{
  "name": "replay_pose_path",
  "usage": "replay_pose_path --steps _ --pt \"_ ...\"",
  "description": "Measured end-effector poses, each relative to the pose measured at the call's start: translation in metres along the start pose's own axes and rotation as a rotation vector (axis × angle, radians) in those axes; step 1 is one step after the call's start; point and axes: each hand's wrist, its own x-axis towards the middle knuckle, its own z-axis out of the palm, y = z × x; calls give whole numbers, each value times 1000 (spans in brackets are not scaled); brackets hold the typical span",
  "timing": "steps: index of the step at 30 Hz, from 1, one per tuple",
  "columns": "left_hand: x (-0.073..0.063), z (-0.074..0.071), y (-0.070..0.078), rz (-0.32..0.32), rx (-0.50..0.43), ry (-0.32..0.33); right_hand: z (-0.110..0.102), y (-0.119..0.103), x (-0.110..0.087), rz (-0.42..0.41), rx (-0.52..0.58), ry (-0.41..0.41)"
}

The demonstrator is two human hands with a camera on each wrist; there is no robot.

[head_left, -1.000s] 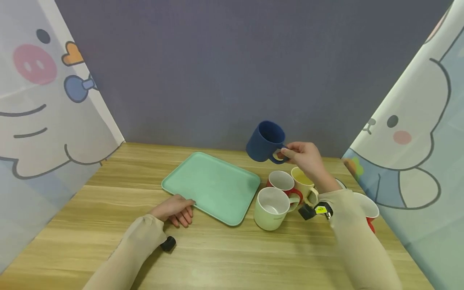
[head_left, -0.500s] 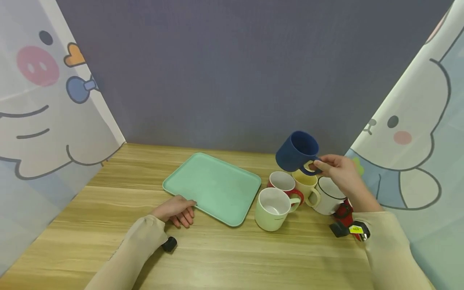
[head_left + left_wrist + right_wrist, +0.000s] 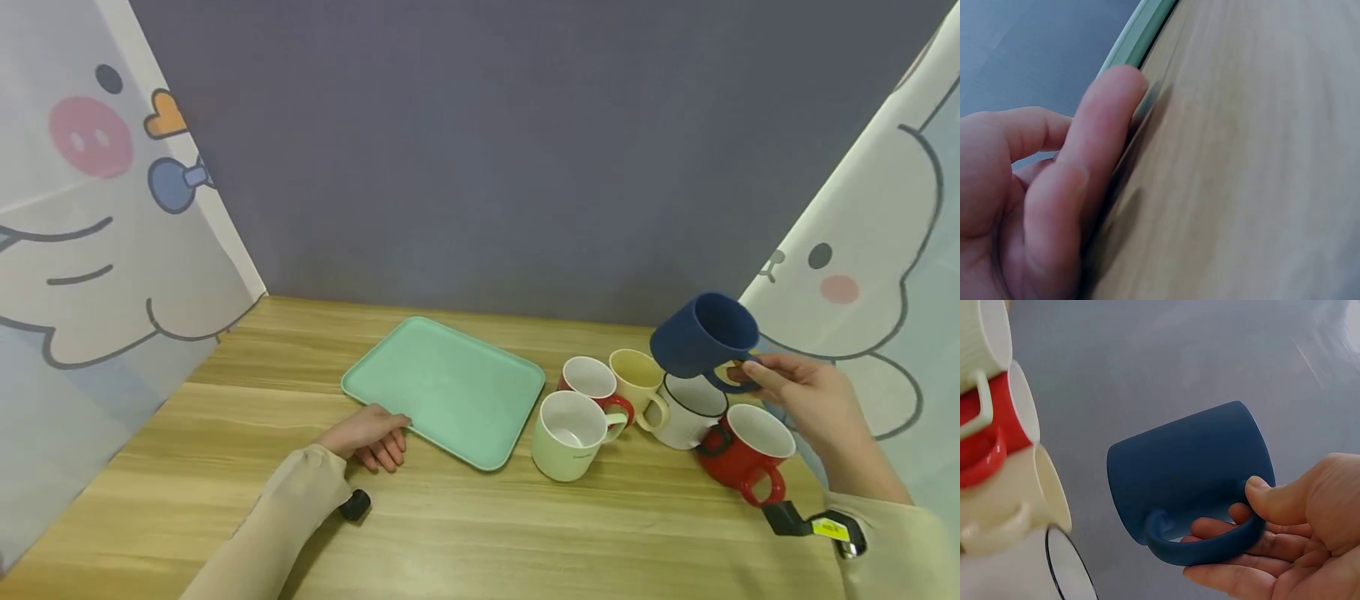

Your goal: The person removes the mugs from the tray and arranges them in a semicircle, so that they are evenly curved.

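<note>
A dark blue mug (image 3: pixel 703 336) is held up in the air at the right, tilted, its opening upward. My right hand (image 3: pixel 817 400) grips it by the handle; in the right wrist view the thumb presses on top of the handle (image 3: pixel 1210 547) and the fingers curl through and under it. Low at the near left edge of a mint-green tray (image 3: pixel 450 392), my left hand (image 3: pixel 369 435) pinches the rim, thumb on top. The left wrist view shows its fingers (image 3: pixel 1107 112) against the tray's edge, close over the wood.
Right of the tray stand a pale green mug (image 3: pixel 566 450), a red mug with a white inside (image 3: pixel 588 379), a cream-yellow mug (image 3: pixel 636 379), a white black-rimmed mug (image 3: pixel 686 421) and another red mug (image 3: pixel 738 458). A grey partition (image 3: pixel 480 167) rises behind the wooden table (image 3: pixel 480 533).
My right hand has carried the blue mug rightward and somewhat down, from beside the tray to over the rightmost mugs. The white and rightmost red mugs are now uncovered. The left hand stays put.
</note>
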Motion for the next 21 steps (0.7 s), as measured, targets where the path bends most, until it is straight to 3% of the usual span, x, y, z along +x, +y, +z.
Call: replay_pose_path --steps 12,18,21 --pt "-2 0 0 -2 17 12 -28 43 -31 68 -49 109" --pt "-3 0 1 3 9 8 -38 66 -44 10 134 153" --pt "-3 -1 0 4 9 9 -43 77 -49 -19 229 137"
